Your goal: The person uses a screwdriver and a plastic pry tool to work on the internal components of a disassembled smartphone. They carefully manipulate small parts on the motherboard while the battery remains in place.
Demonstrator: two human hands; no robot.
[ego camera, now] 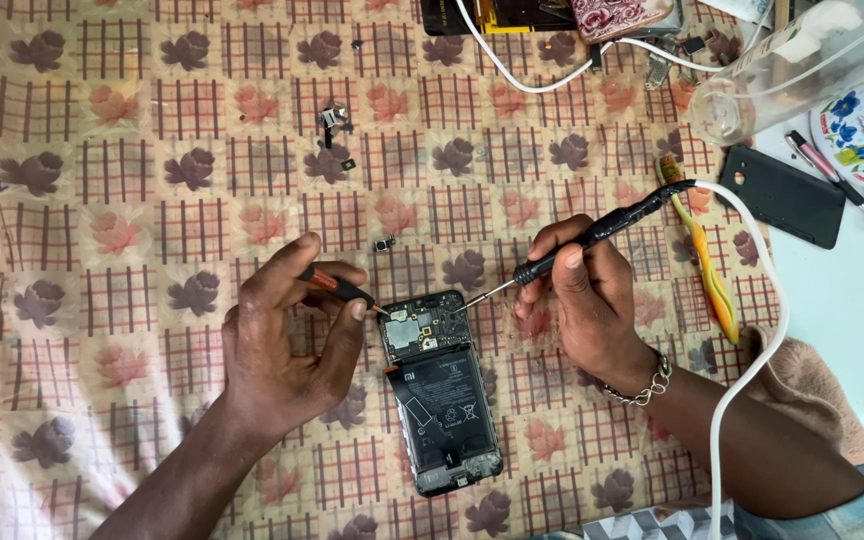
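- An opened smartphone point(440, 390), back cover off, lies on the floral-cloth worktop point(102, 150).
- The left hand point(277, 335), left of the phone, pinches a small screwdriver point(337, 288), tip at the phone's top edge.
- The right hand point(582, 295), right of the phone, grips a soldering iron point(592, 235), tip on the circuit board.
- A toothbrush point(707, 265) lies farther right.

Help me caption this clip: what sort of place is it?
Probably a small phone repair bench. An opened phone lies on a flowered cloth, the right hand holds a corded soldering iron to its board, the left hand holds a small screwdriver, and loose small parts lie nearby.
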